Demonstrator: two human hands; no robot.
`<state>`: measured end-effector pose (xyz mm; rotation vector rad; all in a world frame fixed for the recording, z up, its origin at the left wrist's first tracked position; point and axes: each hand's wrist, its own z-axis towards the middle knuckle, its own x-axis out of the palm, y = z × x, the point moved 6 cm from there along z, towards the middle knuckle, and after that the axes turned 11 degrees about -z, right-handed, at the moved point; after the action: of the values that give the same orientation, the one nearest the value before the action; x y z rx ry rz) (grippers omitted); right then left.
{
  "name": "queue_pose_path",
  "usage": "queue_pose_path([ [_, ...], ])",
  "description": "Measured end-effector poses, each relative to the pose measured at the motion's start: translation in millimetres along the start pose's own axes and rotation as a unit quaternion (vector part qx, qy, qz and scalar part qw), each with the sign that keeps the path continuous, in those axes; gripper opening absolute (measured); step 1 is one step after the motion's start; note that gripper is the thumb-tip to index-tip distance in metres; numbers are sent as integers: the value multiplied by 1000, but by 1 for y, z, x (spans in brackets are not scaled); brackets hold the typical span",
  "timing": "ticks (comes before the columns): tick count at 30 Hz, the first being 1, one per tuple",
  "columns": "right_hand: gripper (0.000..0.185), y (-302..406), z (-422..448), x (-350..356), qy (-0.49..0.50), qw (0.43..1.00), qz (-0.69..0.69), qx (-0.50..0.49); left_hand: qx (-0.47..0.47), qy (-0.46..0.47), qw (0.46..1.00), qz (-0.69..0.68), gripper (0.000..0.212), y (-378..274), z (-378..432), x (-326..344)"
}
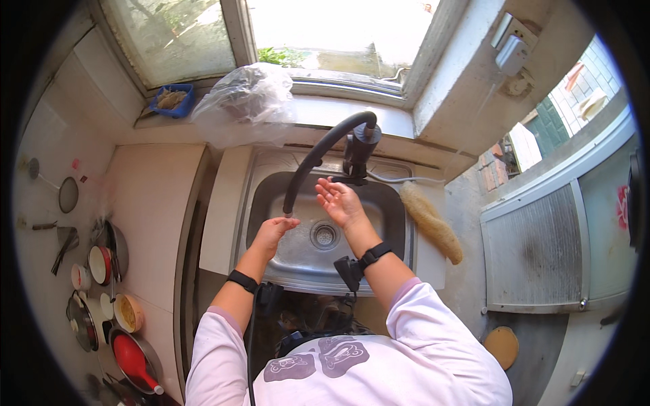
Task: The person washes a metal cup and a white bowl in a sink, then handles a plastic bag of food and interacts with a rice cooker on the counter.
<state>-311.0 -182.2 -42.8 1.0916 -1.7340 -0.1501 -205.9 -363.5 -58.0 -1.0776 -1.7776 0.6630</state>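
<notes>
A stainless steel sink (292, 254) lies before me with a round drain strainer (325, 234) in its floor. Over the basin arches the black flexible spout (317, 155) of a faucet, bent toward the left. The fingers of my left hand (270, 236) close at the spout's metal tip, partly covering it. My right hand (341, 203) is above the basin, palm turned up and fingers loosely apart, holding nothing. Just beyond its fingertips is the dark faucet body (355, 155). No stream of water can be made out.
A dried loofah (431, 223) rests right of the basin. A clear plastic bag (244, 101) and a blue basket (172, 100) sit on the windowsill. Bowls (128, 313) and a red ladle (133, 358) crowd the left counter. At right stands a panelled door (533, 248).
</notes>
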Motion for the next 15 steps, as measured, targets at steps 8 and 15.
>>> queue_pose_path([
  [8, 25, 7, -21, 3, 70, 997, -39, -13, 140, -4, 938, 317, 23, -24, -16, -12],
  [15, 30, -23, -21, -81, 8, 682, -727, -85, 150, 68, 853, 496, 44, -8, -20, -35],
])
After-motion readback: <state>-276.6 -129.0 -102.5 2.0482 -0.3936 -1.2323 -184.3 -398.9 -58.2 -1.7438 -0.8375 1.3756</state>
